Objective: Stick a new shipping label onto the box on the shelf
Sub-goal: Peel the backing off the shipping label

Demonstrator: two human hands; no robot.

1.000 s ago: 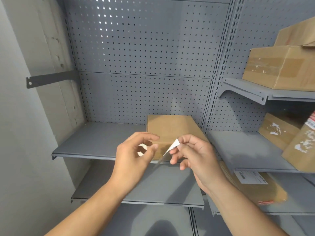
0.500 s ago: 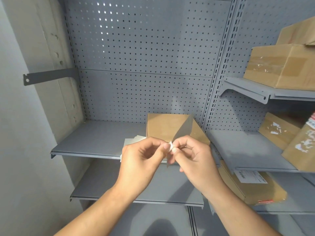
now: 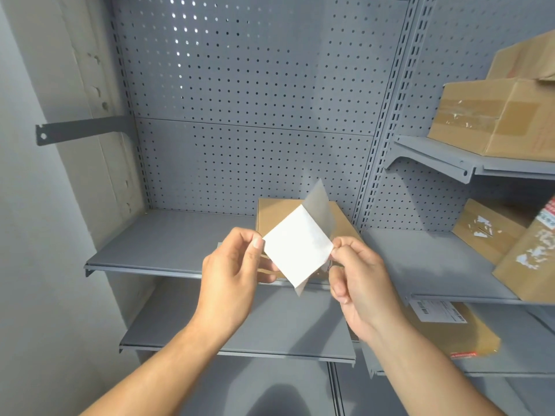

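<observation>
A flat brown cardboard box [image 3: 276, 214] lies on the grey middle shelf [image 3: 168, 244], partly hidden behind my hands. In front of it I hold a white shipping label [image 3: 297, 247] turned like a diamond. My left hand [image 3: 231, 280] pinches its left corner. My right hand [image 3: 357, 283] pinches the right corner, where a translucent grey backing sheet [image 3: 319, 202] stands peeled up and away behind the label.
A lower grey shelf [image 3: 240, 334] sits below my hands. Several brown boxes fill the right-hand shelves: one high up [image 3: 492, 115], two at mid height [image 3: 486, 226], and a labelled padded parcel [image 3: 450, 328] lower down. A pale wall [image 3: 36, 235] closes the left side.
The label was small and edge-on between my fingertips. Now it is spread flat and white between both hands, and the backing has peeled further up behind it.
</observation>
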